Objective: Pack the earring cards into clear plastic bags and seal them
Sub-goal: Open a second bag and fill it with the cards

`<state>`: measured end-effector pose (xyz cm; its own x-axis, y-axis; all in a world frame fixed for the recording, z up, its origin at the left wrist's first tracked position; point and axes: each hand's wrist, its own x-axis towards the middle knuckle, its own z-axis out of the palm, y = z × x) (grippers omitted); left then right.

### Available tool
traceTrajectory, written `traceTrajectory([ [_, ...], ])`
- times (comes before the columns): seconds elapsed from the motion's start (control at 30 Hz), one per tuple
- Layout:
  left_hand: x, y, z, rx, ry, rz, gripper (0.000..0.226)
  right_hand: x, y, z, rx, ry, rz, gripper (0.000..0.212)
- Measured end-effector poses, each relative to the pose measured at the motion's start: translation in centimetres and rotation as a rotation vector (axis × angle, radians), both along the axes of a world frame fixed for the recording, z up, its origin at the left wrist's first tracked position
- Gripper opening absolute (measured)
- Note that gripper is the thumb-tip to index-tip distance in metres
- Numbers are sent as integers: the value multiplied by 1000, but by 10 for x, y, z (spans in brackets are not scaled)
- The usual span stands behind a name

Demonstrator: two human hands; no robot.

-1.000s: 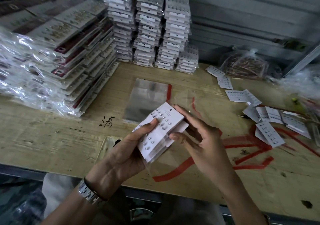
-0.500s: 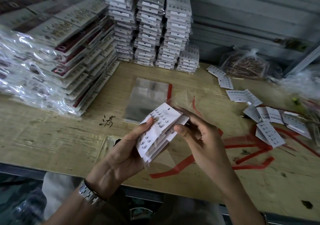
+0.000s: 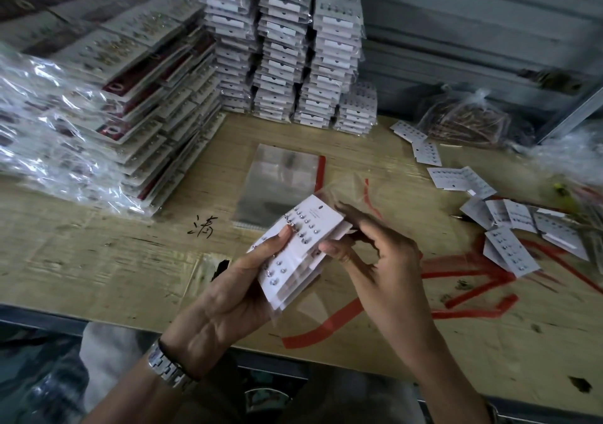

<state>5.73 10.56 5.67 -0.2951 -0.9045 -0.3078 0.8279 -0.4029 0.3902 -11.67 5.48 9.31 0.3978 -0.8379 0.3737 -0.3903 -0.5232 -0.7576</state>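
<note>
Plywood worktop. The earring cards, a stack with long axis running lower-left to upper-right, are clamped in the left hand. The right hand, just beside, pinches the clear bag at the stack's edge.

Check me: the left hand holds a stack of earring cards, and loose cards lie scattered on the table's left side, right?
Wrong side. The left hand holds the stack, but the loose cards lie scattered on the table's right side, as the head view shows.
</note>
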Motion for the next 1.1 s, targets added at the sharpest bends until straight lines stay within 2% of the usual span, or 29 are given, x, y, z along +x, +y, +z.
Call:
traceTrajectory([
  [0.2, -4, -3, -1, 13, 57, 28, 56, 3, 2, 1, -81, 31, -39, 61],
  [0.37, -5, -1, -4, -13, 25, 37, 58, 4, 3, 3, -128, 90, -66, 54],
  [0.5, -3, -1, -6, -28, -1, 86, 61, 1, 7, 3, 120, -19, 32, 46],
  [0.57, -2, -1, -7, -51, 5, 95, 62, 0, 9, 3, 175, -79, 53, 44],
  [0.67, -2, -2, -10, -58, -26, 108, 69, 3, 11, 3, 161, -156, 48, 43],
  [0.77, -3, -1, -13, -42, -68, 118, 65, 7, 11, 0, 159, -224, 10, 39],
  [0.93, -8, 2, -13, -28, -87, 124, 63, 15, 12, -10, 59, -199, -81, 46],
  [1.1, -4, 2, -9, -38, -4, 151, 65, 18, 13, -12, 62, -121, -2, 32],
])
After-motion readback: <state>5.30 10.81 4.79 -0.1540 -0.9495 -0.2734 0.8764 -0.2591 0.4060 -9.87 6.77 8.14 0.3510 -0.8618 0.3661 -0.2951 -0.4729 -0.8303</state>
